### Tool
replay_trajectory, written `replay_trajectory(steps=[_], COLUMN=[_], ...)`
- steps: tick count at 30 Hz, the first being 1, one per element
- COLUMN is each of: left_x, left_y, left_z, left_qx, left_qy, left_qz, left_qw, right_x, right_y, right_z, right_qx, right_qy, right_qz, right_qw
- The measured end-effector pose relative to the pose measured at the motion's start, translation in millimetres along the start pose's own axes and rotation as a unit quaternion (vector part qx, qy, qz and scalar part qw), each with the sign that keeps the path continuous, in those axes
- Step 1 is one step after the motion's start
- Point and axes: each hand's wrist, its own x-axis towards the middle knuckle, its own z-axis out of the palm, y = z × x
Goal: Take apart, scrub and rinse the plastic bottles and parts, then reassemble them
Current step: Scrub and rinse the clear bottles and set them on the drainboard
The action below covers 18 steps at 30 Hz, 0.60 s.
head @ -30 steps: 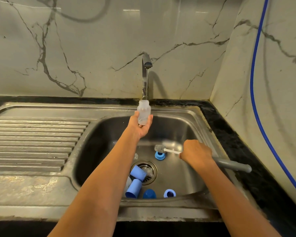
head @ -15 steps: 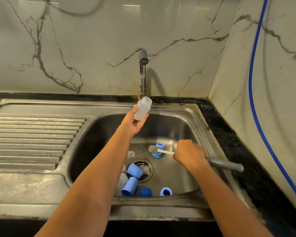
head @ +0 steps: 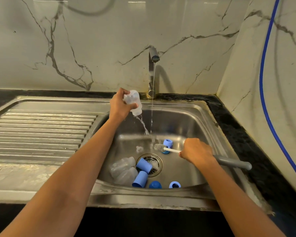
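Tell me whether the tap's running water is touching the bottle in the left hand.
Apart. The head view shows the tap stream falling right of the tilted bottle, with sink wall visible between them.

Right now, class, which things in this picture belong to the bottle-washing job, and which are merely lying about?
Part of the job:
clear bottle in the left hand
brush in the right hand
running tap
blue caps and spare bottles in the sink

Lying about:
blue hose
draining board
black counter
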Motion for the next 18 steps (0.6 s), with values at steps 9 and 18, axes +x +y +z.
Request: replay_trajectory(steps=[9,18], left_x=[-9.6,-8.8], left_y=[17.4,-12.0], left_z=[-30.6,-50.8], left_qx=[-0.084,0.13], left_qy=[0.097,-0.053], left_qz=[0.114,0.105], left_qw=[0.985,0.985], right_x=[0.4,-2.5], right_y=[-1.3,-25.7], right_z=[-4.0,-19.9], right_qx=[0.063,0.094], right_qy=[-0.05,-0.069], right_qz=[0.018,0.017], right_qw=[0.997,0.993])
